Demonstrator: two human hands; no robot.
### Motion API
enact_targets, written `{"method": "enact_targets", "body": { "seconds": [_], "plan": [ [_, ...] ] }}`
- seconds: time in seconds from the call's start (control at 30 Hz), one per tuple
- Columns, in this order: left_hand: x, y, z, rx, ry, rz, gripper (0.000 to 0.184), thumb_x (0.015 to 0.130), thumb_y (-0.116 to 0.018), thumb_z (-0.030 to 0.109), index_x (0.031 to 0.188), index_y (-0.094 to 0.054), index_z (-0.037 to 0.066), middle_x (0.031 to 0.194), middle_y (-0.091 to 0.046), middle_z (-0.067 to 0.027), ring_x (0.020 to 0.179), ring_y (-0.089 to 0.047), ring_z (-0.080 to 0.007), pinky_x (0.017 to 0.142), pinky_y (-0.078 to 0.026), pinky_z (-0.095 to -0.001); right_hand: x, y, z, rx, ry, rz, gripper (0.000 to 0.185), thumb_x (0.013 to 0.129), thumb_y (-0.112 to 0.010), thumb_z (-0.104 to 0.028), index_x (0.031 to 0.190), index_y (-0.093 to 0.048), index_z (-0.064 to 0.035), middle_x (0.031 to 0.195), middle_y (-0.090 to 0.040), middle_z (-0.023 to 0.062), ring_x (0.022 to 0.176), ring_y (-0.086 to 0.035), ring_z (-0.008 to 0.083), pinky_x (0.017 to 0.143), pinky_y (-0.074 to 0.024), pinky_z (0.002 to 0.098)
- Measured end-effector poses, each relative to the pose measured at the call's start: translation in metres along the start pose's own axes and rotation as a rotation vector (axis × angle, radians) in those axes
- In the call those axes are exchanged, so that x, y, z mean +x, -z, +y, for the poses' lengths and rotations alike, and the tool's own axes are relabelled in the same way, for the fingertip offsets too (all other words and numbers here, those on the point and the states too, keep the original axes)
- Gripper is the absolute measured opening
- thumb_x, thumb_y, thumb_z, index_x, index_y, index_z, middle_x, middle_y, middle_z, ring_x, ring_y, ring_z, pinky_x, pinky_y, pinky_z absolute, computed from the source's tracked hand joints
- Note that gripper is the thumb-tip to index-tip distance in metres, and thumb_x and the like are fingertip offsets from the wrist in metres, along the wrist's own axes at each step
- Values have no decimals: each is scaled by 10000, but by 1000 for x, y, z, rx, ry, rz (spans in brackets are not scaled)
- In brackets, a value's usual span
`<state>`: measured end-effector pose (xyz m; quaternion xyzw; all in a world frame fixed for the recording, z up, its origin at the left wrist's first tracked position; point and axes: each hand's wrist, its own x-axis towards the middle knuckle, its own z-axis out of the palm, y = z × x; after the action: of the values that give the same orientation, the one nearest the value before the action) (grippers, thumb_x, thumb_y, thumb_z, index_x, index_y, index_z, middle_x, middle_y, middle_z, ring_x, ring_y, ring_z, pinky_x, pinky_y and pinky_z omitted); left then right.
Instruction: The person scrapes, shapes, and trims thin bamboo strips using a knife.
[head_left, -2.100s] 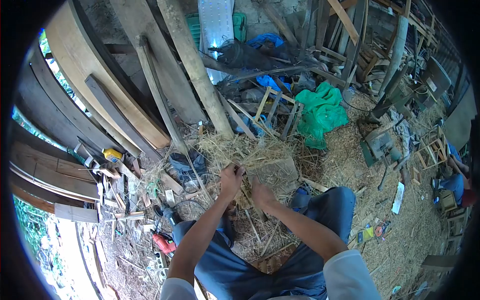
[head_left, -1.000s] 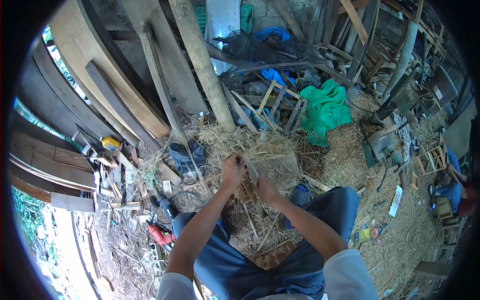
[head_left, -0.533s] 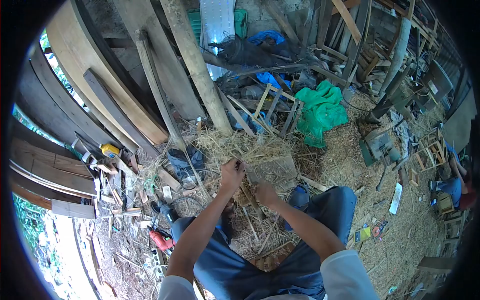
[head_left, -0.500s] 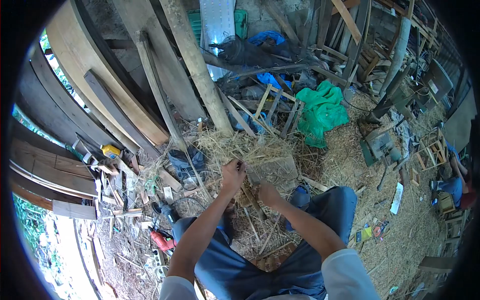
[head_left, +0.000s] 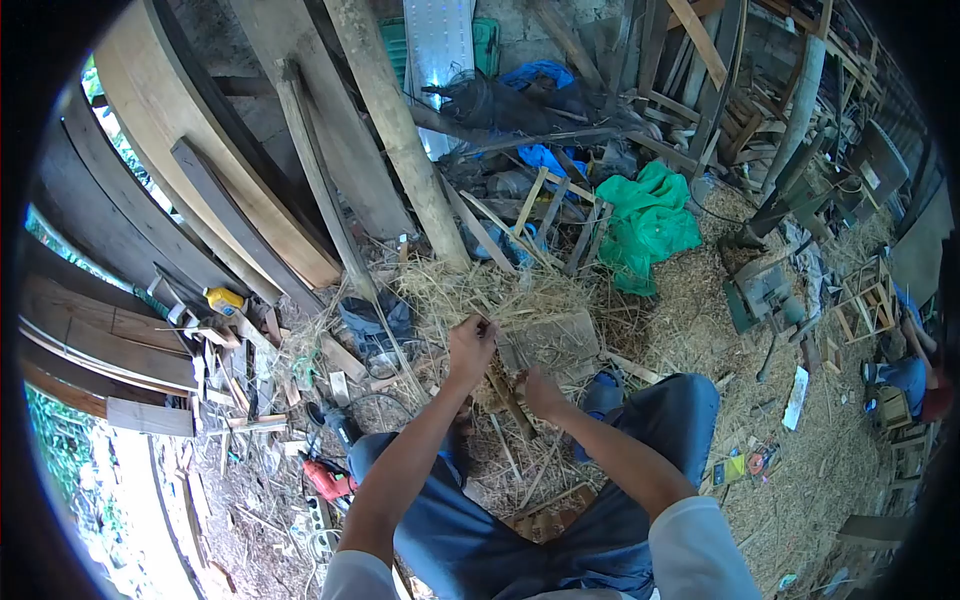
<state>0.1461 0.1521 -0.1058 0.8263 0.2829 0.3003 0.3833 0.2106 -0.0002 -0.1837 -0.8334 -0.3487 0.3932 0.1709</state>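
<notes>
My left hand is closed, its fingers pinched around something small and dark at the tips that I cannot make out. To its right and lower, my right hand is a closed fist; what it grips is mostly hidden. A grey, flat, blade-like shape shows just above that fist. Between and below the hands a brown wooden stick slants down. Beyond them a flat wooden board lies among straw and shavings.
A red power tool and an angle grinder lie by my left leg. A green sheet, leaning planks and a bamboo pole stand beyond. Another person sits at far right.
My right hand has shifted slightly, and the grey shape beside it shows less clearly. My left hand stays nearly in place. The whole view has moved a little.
</notes>
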Motion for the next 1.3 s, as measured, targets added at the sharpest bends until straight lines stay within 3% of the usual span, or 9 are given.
{"method": "enact_targets", "body": {
  "seconds": [0.1,0.53,0.63,0.73,0.83,0.93,1.03,1.1,1.3],
  "plan": [
    [-2,0,-4,13,74,12,144,798,-663,85,784,-594,-41,660,-607,-215,608,-604,-378,556,-452,-393,-4,0,-3,-79,217,164,282,917,-447,-132,1077,-413,98,887,-577,342,901,-576,476,741,-461,533],
    [-1,-2,-10,17,37,4,121,804,-650,72,835,-588,-26,680,-593,-231,617,-580,-403,577,-443,-414,0,5,-22,131,310,340,201,922,-417,-108,1006,-474,66,845,-585,334,715,-576,489,651,-453,555],
    [0,-2,-7,-67,30,-13,128,802,-653,65,810,-577,-38,662,-580,-235,612,-577,-403,573,-441,-416,32,-28,12,65,173,202,346,888,-459,-98,1161,-383,100,870,-633,272,750,-605,481,709,-484,530],
    [-2,-6,-8,-11,20,3,134,800,-653,58,800,-568,-46,651,-574,-231,608,-580,-395,568,-442,-409,41,-33,13,-533,311,54,460,892,-478,-120,1240,-338,146,899,-626,267,777,-630,422,695,-512,473],
    [-5,-7,-6,-4,48,-1,132,804,-648,57,793,-564,-44,649,-570,-231,609,-576,-398,566,-439,-411,13,-23,15,-711,686,488,311,867,-461,-53,1134,-426,103,889,-578,288,1021,-549,423,761,-441,540],
    [-3,-1,-7,108,32,-46,137,842,-637,112,848,-610,-23,718,-671,-147,670,-678,-256,602,-506,-339,0,-4,-7,32,153,116,389,846,-474,-35,1191,-373,116,879,-596,294,939,-590,417,716,-471,517],
    [-2,-4,-3,105,44,-26,147,839,-639,116,838,-608,-27,715,-669,-153,669,-676,-265,606,-506,-346,-9,4,-20,-227,261,159,396,851,-464,-38,1186,-337,131,873,-604,313,833,-617,433,655,-502,486],
    [-3,0,0,31,-1,-2,147,804,-653,76,798,-563,-39,672,-591,-237,639,-595,-411,562,-459,-409,-13,-1,-4,44,29,70,519,842,-603,-111,1210,-311,109,920,-594,323,851,-616,437,680,-524,456],
    [7,13,15,-178,130,21,126,855,-619,55,889,-544,-40,781,-645,-186,628,-650,-288,579,-499,-333,-3,1,10,-147,122,73,398,861,-575,-125,1136,-404,107,908,-596,289,847,-605,434,722,-510,475]
  ]
}}
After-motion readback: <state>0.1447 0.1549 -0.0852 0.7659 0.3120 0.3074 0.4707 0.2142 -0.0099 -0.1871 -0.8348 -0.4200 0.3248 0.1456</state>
